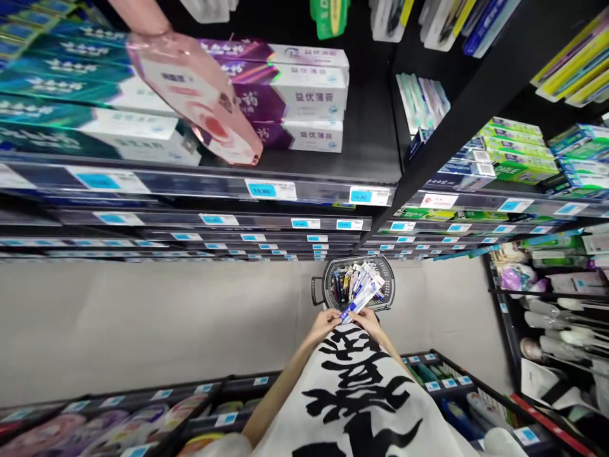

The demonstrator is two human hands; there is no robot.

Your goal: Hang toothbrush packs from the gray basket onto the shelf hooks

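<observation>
Clock reference: centre at the packet (365, 294); 12 o'clock is the top of the view. The packet, white and blue, lies slanted from 7 to 1 o'clock. The left hand (326, 322) and right hand (367, 319) pinch its near end between thumbs and fingers, 1 on each side.

Directly beyond, at 12 o'clock, the basket (391, 285) sits low near the shelf foot, its handle (314, 291) at 9 o'clock. Packs (343, 282) fill the basket; the held packet crosses in front and partly hides them. Whether it touches them cannot be told.

Surroundings:
- 10 o'clock: green boxes (143, 124), stacked.
- 11 o'clock: pink bottle (200, 95), tilted across the view, obstructing the green boxes and purple boxes (316, 101).
- 12 o'clock: shelf (371, 127), its price edge above the basket.
- 1 o'clock: black post (469, 120), obstructing part of the bay behind.
- 3 o'clock: rack (505, 339) of hanging goods.
- 6 o'clock: printed shirt (314, 406).
- 8 o'clock: low shelf (143, 398).
- 9 o'clock: grey floor (143, 317).
</observation>
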